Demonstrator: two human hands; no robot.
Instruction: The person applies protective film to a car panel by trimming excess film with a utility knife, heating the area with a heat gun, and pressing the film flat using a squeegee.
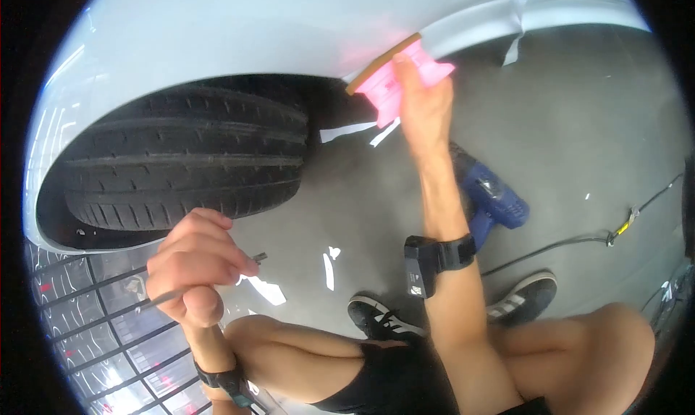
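Observation:
My right hand grips a pink squeegee with a brown edge. That edge lies against the lower rim of a pale car body panel, just right of the wheel arch. My left hand is closed around a thin tool, whose metal tip sticks out past the fingers, in front of the tyre. A loose strip of white film hangs from the panel edge further right.
A blue heat gun lies on the grey floor behind my right forearm, with a black cable running right. White scraps lie near my feet. A dark grid is at the lower left.

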